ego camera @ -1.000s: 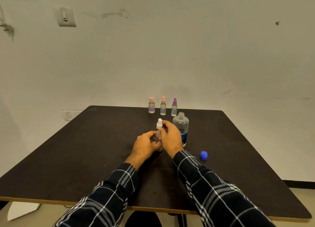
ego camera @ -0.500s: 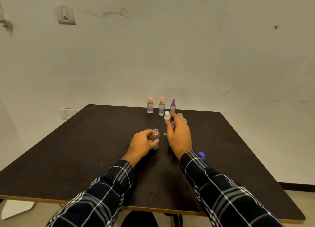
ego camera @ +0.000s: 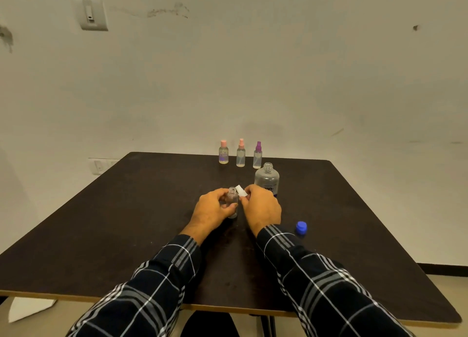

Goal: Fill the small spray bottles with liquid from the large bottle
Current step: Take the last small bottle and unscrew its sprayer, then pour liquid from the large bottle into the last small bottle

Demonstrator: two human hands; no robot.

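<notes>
My left hand (ego camera: 211, 211) grips a small clear spray bottle (ego camera: 232, 198) standing on the dark table (ego camera: 126, 222), its neck uncovered. My right hand (ego camera: 262, 207) holds the white spray top (ego camera: 241, 191) tilted, just to the right of that neck. The large clear bottle (ego camera: 266, 178) with a blue label stands uncapped right behind my right hand. Its blue cap (ego camera: 301, 227) lies on the table to the right of my right wrist. Three small capped bottles stand in a row at the far edge: pink cap (ego camera: 223, 152), pink sprayer (ego camera: 240, 153), purple sprayer (ego camera: 257, 155).
The table's front edge (ego camera: 228, 306) lies close below my plaid sleeves. A white wall stands behind the table, with a switch plate (ego camera: 92, 14) high at the left. White paper (ego camera: 27, 309) lies on the floor at lower left.
My right hand unscrewed the white spray top, lifted it off the small bottle, then lowered it beside the bottle's neck. My left hand kept holding the small bottle.
</notes>
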